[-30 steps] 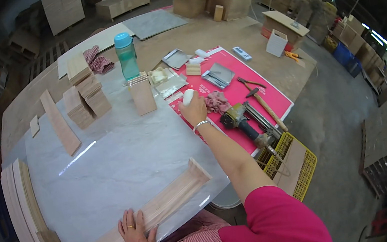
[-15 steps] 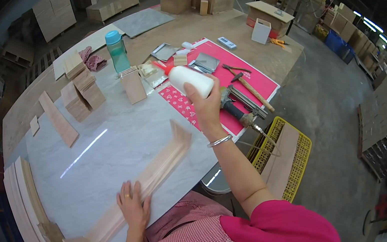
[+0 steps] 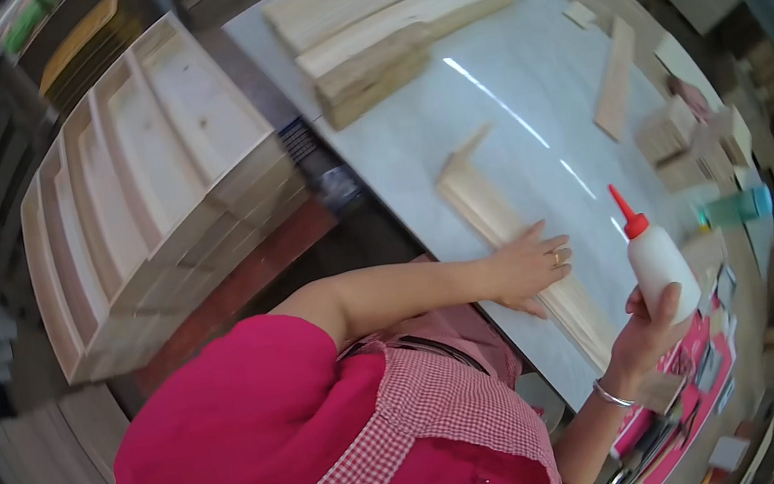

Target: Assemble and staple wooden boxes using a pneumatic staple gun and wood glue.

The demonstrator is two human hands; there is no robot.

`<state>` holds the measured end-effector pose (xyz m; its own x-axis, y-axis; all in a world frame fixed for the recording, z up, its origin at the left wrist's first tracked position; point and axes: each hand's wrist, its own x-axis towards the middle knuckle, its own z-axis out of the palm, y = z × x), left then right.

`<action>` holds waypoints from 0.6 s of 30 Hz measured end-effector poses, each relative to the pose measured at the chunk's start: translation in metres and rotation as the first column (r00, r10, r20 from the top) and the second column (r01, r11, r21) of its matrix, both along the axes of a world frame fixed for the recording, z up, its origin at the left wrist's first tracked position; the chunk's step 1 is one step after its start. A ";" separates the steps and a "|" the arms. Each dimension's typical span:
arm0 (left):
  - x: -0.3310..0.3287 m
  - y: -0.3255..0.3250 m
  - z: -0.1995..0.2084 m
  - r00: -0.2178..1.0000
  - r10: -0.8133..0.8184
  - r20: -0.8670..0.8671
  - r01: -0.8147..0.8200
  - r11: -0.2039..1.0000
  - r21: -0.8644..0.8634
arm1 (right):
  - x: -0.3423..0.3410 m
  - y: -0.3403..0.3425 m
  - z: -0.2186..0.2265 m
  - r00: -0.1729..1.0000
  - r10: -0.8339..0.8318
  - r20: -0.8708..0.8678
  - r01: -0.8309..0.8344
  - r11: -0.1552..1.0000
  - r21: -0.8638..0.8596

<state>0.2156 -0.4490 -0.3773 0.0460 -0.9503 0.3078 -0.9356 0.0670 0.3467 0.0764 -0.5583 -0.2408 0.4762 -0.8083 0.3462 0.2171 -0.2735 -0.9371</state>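
Observation:
A white squeeze bottle point(image 3: 663, 269) with a red pointed nozzle is gripped around its lower part by my right hand point(image 3: 653, 334), nozzle up, above the table's right side. My left hand point(image 3: 528, 270), fingers spread, rests on a long bundle of pale wooden strips point(image 3: 483, 206) near the table's edge. A short wooden piece point(image 3: 474, 139) stands out at an angle from the bundle's far end. The bundle's other end runs down close to my right wrist. Motion blur hides how the pieces meet.
Long wooden boards point(image 3: 400, 2) are stacked along the far edge of the table point(image 3: 529, 118). Left of it stands a pile of wooden trays point(image 3: 202, 99). Small wood blocks point(image 3: 668, 131), a teal bottle point(image 3: 738, 207) and tools on a pink sheet point(image 3: 686, 438) lie right.
The view has swung to the left, bringing the pile of trays into sight. The bottle has gone from tilted to nozzle up in my right hand. My left hand stays on the strips.

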 end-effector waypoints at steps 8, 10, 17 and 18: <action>0.024 0.018 -0.002 0.997 0.077 -0.022 -0.078 0.996 -0.034 | 0.078 0.049 -0.016 0.975 0.177 -0.138 -0.196 0.971 -0.136; 0.025 0.021 0.009 0.995 0.059 -0.078 -0.053 0.996 0.075 | 0.087 0.052 -0.021 0.968 0.172 -0.180 -0.217 0.939 -0.266; 0.024 0.017 0.002 0.981 0.077 -0.178 -0.059 0.993 0.102 | 0.099 0.067 -0.016 0.942 0.257 -0.216 -0.275 0.960 -0.055; 0.024 0.017 0.003 0.980 0.069 -0.185 -0.049 0.993 0.110 | 0.100 0.068 -0.016 0.940 0.256 -0.225 -0.266 0.964 -0.015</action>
